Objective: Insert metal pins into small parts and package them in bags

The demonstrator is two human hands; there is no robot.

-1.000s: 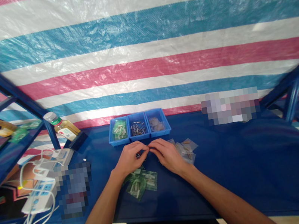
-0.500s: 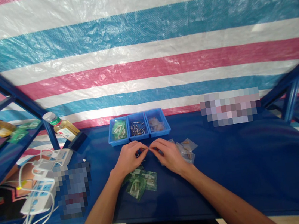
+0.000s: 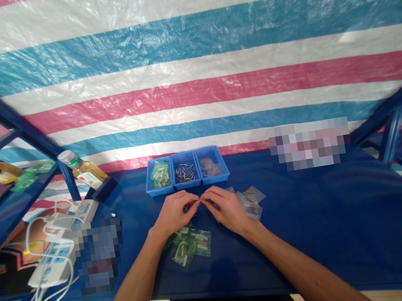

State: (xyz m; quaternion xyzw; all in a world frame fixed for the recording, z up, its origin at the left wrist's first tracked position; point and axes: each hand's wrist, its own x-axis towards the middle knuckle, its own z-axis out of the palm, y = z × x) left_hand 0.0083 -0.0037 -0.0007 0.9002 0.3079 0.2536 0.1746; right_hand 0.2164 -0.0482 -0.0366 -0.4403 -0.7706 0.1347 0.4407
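My left hand (image 3: 177, 211) and my right hand (image 3: 226, 207) meet fingertip to fingertip above the table, each closed in a pinch. Between them is a tiny thing, mostly covered by the fingers and too small to name. Small metal pieces show partly under my left palm. Green packets (image 3: 188, 246) with slim pieces inside lie below my left hand. Clear plastic bags (image 3: 251, 199) holding brownish metal pieces lie beside my right hand. Just beyond both hands stand three joined blue bins: one with green packets (image 3: 160, 173), one with loose metal pins (image 3: 185, 172), one with clear bags (image 3: 210, 167).
On the left are white power strips (image 3: 51, 263) with tangled cables, a bottle (image 3: 86, 173) and a blurred-out dark object (image 3: 101, 258). Another blurred-out item (image 3: 310, 146) lies at the back right. Blue metal posts (image 3: 392, 133) flank the blue table (image 3: 334, 221); a striped sheet hangs behind.
Almost nothing differs. Both hands hold the same place, with only a very slight shift at the pinched fingertips.
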